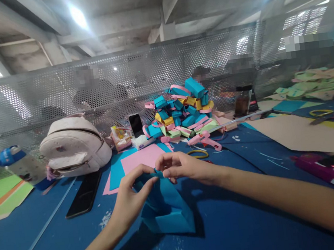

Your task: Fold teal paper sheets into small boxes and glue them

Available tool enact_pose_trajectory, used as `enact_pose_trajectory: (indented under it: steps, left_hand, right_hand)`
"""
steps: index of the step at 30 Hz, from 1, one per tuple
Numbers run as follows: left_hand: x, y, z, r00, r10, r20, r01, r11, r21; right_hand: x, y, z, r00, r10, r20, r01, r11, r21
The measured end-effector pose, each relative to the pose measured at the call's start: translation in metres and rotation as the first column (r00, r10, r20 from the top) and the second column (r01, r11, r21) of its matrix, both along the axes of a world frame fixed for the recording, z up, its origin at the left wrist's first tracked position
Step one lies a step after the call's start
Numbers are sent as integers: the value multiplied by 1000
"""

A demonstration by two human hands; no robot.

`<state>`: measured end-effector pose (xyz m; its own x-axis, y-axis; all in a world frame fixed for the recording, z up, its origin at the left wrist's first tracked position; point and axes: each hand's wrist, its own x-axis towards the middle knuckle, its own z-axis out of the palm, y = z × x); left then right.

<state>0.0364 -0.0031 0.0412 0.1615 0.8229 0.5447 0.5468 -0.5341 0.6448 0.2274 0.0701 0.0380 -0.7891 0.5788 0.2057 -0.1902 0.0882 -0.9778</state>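
Note:
A blue folded paper bag (168,212) stands tilted on the table in front of me, its folded base toward me. My left hand (134,192) is closed on its upper left edge, thumb on the near side and fingers behind. My right hand (182,167) is curled at the top edge, thumb and fingertips pinching the paper close to the left fingertips. Part of the bag's top is hidden by the fingers. Beyond the hands lie flat pink paper (141,159) and blue paper (116,173) sheets.
Behind are a pile of small paper bags (180,113), a pink glue gun (203,140), yellow-handled scissors (198,153) and a white backpack (74,146). A black phone (84,195) and bottle (26,166) lie left. A magenta device (331,171) is right. A perforated screen (136,76) borders the table.

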Motion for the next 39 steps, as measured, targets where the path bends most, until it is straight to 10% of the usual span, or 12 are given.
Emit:
enact_pose_trajectory:
  steps: [13,21,28,39]
  left_hand:
    - [-3,3,-2,996,-23,87,26,999,-28]
    - [-4,4,-5,987,-19,162,29,998,-60]
    - [-5,5,-8,966,127,226,-100,987,-127]
    - [-6,6,-10,929,215,301,-166,969,-182]
  right_hand:
    - [-2,-1,-4,960,-243,-139,265,949,173]
    - [-1,-8,-9,881,-375,-289,472,738,482]
    - [6,-6,-17,835,-292,-466,543,311,780]
    - [2,-3,-22,854,-368,-367,456,190,870]
